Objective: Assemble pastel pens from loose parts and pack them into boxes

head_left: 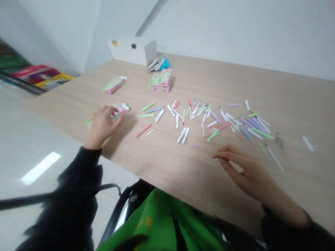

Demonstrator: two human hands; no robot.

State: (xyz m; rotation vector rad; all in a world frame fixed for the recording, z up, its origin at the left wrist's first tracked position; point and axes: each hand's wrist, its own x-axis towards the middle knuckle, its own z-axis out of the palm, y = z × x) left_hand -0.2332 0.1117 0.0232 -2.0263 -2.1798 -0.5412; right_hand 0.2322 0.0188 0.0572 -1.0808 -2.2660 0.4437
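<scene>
My left hand (104,123) is at the left of the table, its fingers curled around a small pink-and-green cardboard box (121,108). A pale flap stands out at the box's right end, and the hand covers much of the middle. At the right, my right hand (239,167) hovers near the table's front with thumb and fingertips together; nothing shows between them. Beyond it are scattered pens and pen parts: white barrels (185,136), green pieces (213,134), purple and blue pieces (252,122), a red piece (143,130), and a thin white refill (274,157).
Stacked pink-and-green boxes (160,80) stand farther back, and another such box (114,84) lies left of them. Behind are a grey-and-blue crumpled cloth (159,64) and a white carton (131,51) by the wall. A white piece (307,143) lies far right.
</scene>
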